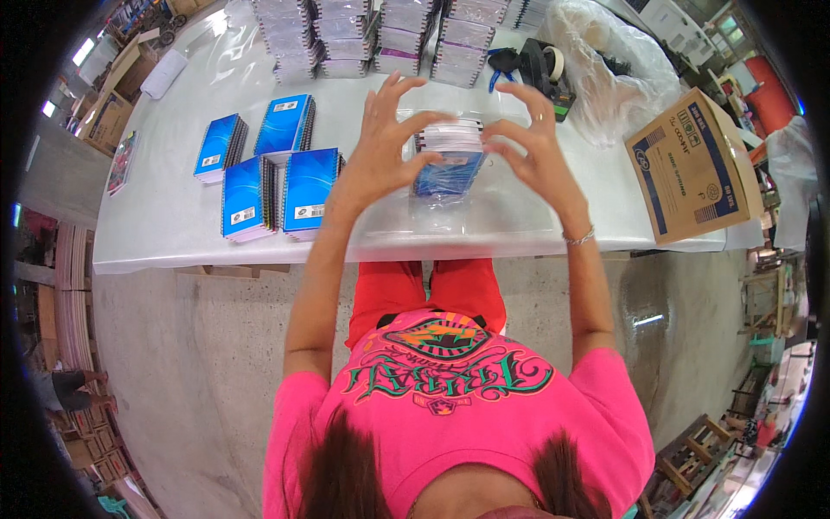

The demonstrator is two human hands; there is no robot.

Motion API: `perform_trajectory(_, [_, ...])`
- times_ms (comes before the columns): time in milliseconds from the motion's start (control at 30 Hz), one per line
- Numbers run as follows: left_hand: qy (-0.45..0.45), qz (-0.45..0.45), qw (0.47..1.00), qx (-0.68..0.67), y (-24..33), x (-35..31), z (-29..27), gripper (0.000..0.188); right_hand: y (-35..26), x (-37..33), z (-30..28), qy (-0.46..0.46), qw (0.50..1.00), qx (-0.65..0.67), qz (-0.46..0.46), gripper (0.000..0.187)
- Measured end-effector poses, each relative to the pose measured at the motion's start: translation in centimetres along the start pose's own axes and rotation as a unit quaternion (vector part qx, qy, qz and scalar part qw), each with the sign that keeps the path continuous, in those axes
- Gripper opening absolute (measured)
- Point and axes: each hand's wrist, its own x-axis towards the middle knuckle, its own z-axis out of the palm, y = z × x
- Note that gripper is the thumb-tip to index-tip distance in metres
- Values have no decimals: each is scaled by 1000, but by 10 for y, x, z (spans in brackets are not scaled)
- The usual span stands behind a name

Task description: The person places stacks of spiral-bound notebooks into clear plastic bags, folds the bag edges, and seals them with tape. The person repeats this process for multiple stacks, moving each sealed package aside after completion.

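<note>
In the middle of the table stands a small stack of blue spiral notebooks [450, 173], with shiny clear plastic around it. My left hand [389, 143] is at the stack's left side, its fingers spread and curved, the thumb close to the blue cover. On the other side is my right hand [532, 143], fingers apart, with thumb and forefinger tips by the stack's upper right edge. Whether the fingertips press on the plastic I cannot tell. To the left sit several piles of blue spiral notebooks [246, 195], their covers facing up.
Tall stacks of wrapped spiral notebooks [346, 39] line the table's far side. Right of them are a black tape dispenser [549, 73], a blue-handled tool [503, 67] and a clear plastic bag [605, 69]. A cardboard box [692, 169] stands at the table's right end.
</note>
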Motion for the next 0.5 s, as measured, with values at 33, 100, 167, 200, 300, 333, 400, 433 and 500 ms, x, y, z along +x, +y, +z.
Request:
perform_trajectory(33, [-40, 35, 996, 78, 1, 9, -11, 46, 0, 12, -12, -19, 998, -37, -50, 22])
perform_trajectory(100, [-45, 29, 999, 3, 6, 24, -21, 21, -8, 36, -29, -6, 999, 23, -37, 14])
perform_trajectory(167, [-36, 35, 995, -82, 6, 35, -30, 29, -12, 55, -46, -15, 998, 46, -43, 17])
perform_trajectory(200, [-26, 41, 997, -62, 12, 36, -34, 33, -17, 59, -55, -49, 997, 41, -48, 17])
perform_trajectory(300, [-25, 52, 998, 26, 29, 34, -35, 42, 1, 43, -41, -133, 991, -27, -20, 17])
perform_trajectory(333, [-45, 48, 995, 73, 25, 27, -24, 44, 6, 38, -34, -163, 985, -47, -21, 17])
perform_trajectory(400, [-120, 30, 984, 131, 24, 25, -16, 48, 17, 37, -25, -231, 969, -81, -40, 16])
perform_trajectory(433, [-107, 27, 988, 111, 22, 24, -14, 48, 20, 37, -26, -202, 977, -55, -33, 15])
perform_trajectory(500, [-81, 20, 994, 73, 21, 23, -10, 48, 27, 40, -26, -144, 989, 0, -22, 15])
